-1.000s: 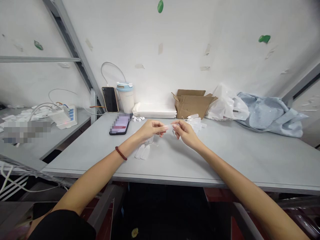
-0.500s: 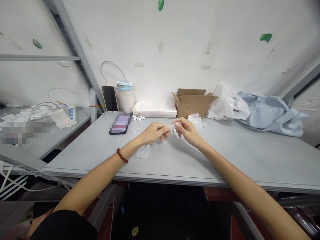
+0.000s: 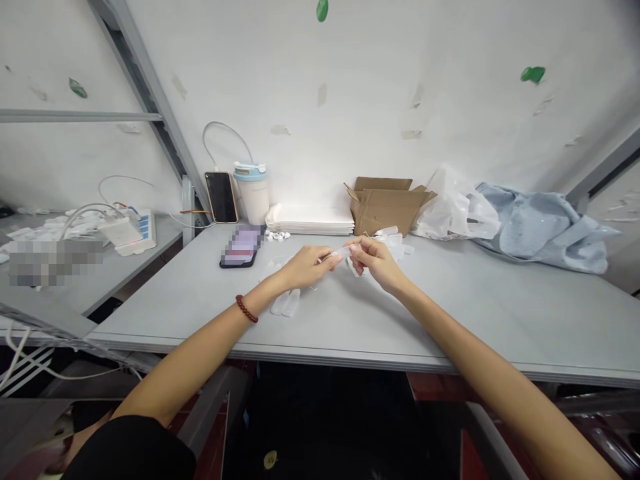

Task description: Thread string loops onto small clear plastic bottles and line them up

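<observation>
My left hand [image 3: 311, 265] and my right hand [image 3: 376, 261] meet above the middle of the grey table. Between their fingertips is a small translucent white plastic piece [image 3: 345, 252], pinched from both sides. Fingers cover its ends, so its full shape is hidden. A second clear piece seems to hang below my right fingers, too small to make out. Beneath my left wrist lie similar clear rounded plastic pieces [image 3: 286, 303]. More pale plastic pieces [image 3: 395, 245] are heaped behind my right hand, in front of an open cardboard box [image 3: 387, 210].
Along the wall stand a phone [image 3: 221, 197], a blue-lidded cup [image 3: 253, 197], a white flat stack [image 3: 310, 220], a white plastic bag [image 3: 453, 210] and light blue fabric [image 3: 543, 227]. Small white parts [image 3: 278, 236] lie before the stack. Another phone [image 3: 241, 247] lies flat at left.
My hands have drawn slightly closer together. More of the plastic piece now shows between the fingertips, and my left fingers have closed around its end.
</observation>
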Action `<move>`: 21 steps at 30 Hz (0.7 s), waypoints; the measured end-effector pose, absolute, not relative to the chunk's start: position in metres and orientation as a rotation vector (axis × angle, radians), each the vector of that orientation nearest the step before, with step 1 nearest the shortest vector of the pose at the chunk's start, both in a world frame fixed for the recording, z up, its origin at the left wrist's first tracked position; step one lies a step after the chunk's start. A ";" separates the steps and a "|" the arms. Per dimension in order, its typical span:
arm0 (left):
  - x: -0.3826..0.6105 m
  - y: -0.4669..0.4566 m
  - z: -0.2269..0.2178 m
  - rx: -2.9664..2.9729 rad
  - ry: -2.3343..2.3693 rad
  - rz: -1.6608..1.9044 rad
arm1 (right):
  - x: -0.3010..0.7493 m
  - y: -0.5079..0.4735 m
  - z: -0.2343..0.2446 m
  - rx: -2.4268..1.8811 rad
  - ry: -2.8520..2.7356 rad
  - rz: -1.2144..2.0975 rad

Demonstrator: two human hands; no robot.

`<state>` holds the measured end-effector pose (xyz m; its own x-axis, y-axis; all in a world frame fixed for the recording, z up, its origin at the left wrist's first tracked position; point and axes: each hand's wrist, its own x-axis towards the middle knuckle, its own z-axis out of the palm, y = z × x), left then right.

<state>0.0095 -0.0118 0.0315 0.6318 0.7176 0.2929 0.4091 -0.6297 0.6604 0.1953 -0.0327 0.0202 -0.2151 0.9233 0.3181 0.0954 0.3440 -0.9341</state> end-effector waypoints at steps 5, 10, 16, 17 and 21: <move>0.010 -0.013 0.035 1.979 0.846 0.688 | 0.193 -0.036 0.021 -1.006 -1.703 0.858; 0.012 -0.017 0.034 2.201 0.916 0.785 | 0.196 -0.034 0.016 -1.113 -1.769 0.763; 0.010 -0.013 0.023 2.755 0.865 0.937 | 0.195 -0.035 0.020 -1.130 -1.721 0.913; 0.010 -0.011 0.020 2.835 0.859 0.949 | 0.194 -0.035 0.021 -1.133 -1.695 0.953; 0.009 -0.007 0.016 2.954 0.857 0.995 | 0.194 -0.035 0.022 -1.116 -1.616 1.081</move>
